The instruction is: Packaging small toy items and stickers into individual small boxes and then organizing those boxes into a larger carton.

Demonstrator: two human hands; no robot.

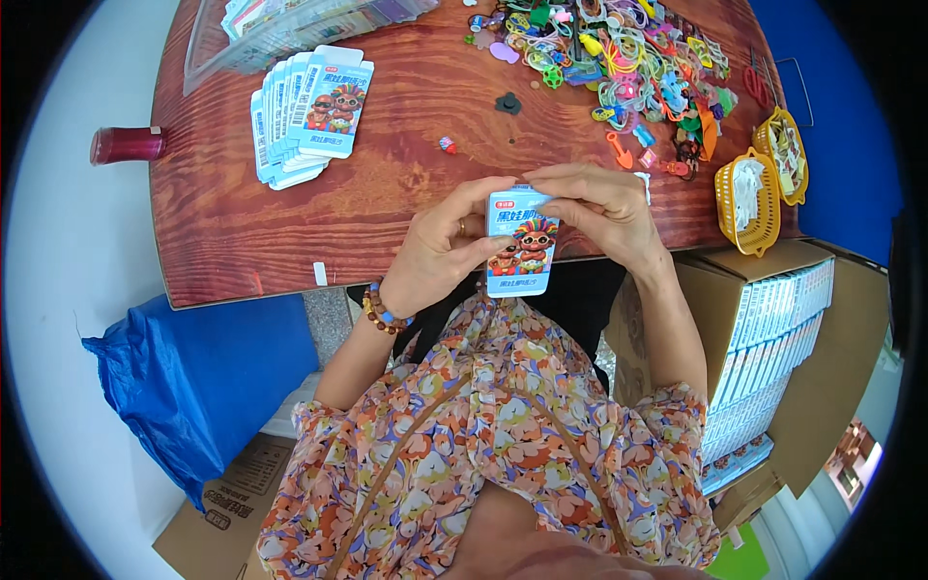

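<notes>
Between my hands, at the table's near edge, is a small light-blue cardboard box [520,275] with colourful cartoon figures on its front. My left hand [449,232] grips its left side, thumb across the front. My right hand [609,213] closes on the upper right corner, with fingers along the top end. Whether the top flap is tucked in cannot be seen behind the fingers. A fanned pile of similar flat light-blue boxes [329,106] lies on the table at the far left. A tiny red-and-blue trinket [448,145] lies beyond my left hand.
A heap of colourful cords and small toys [628,58] covers the far right. Yellow baskets [723,198] stand at the right edge near red scissors [756,87]. A carton [841,358] of packed boxes stands at my right. A clear bin [280,48] sits far left.
</notes>
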